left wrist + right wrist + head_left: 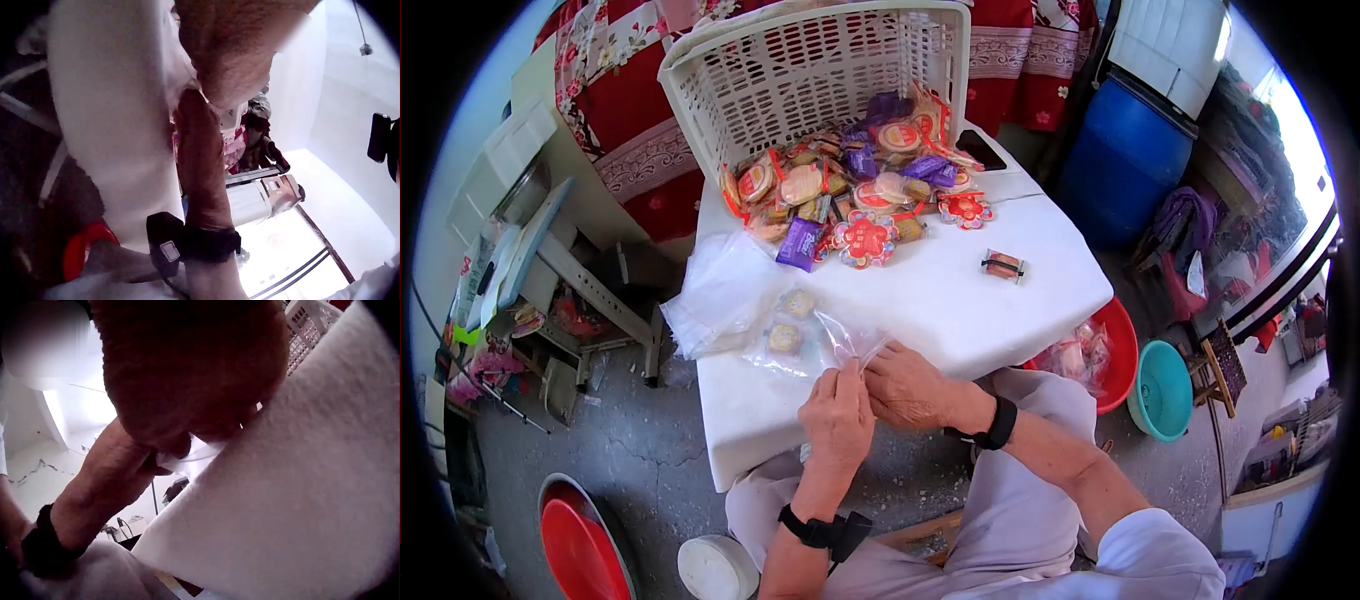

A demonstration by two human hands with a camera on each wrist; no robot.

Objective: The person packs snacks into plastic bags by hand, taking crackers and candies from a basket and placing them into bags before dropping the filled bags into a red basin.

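At the table's near edge, both hands work close together on a clear plastic bag. Two small round wrapped cakes lie inside it. The left hand pinches the bag's near edge between thumb and fingers. Right beside it, the right hand grips the same edge with curled fingers. In the right wrist view, thin clear film shows beneath the right hand, whose fingertips are mostly hidden. A stack of flat clear bags lies left of the filled one.
A white basket tipped on its side spills wrapped snacks over the white-covered table. One small wrapped snack lies apart at right. On the floor stand a red basin, a teal basin and a blue barrel.
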